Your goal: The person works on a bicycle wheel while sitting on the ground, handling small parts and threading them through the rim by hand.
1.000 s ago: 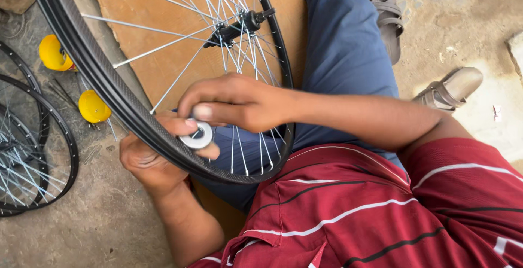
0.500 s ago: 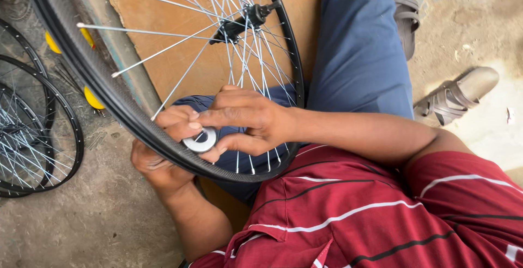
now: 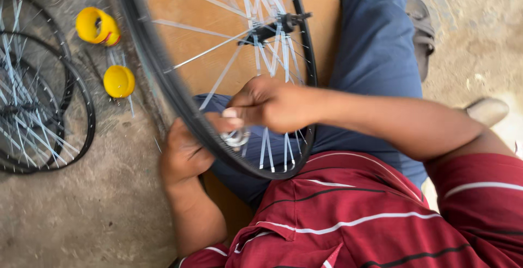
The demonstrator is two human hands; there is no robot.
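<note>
The wheel (image 3: 180, 99) stands on edge across your lap, over a wooden board (image 3: 180, 44), so the rim sits close and steady. Your left hand (image 3: 182, 156) is closed on the rim's outer edge to brace it, while your right hand (image 3: 269, 104) reaches through the spokes (image 3: 267, 148) and pinches a small round silver tool (image 3: 237, 137) against the rim's inner side. To your left, on the floor (image 3: 98, 213), lie two yellow cups (image 3: 119, 81) and spare wheels (image 3: 38, 104).

free: bare floor (image 3: 81, 219) lower left | blocked: spokes (image 3: 269, 148) crowd, seemingly, the right hand (image 3: 272, 104)
</note>
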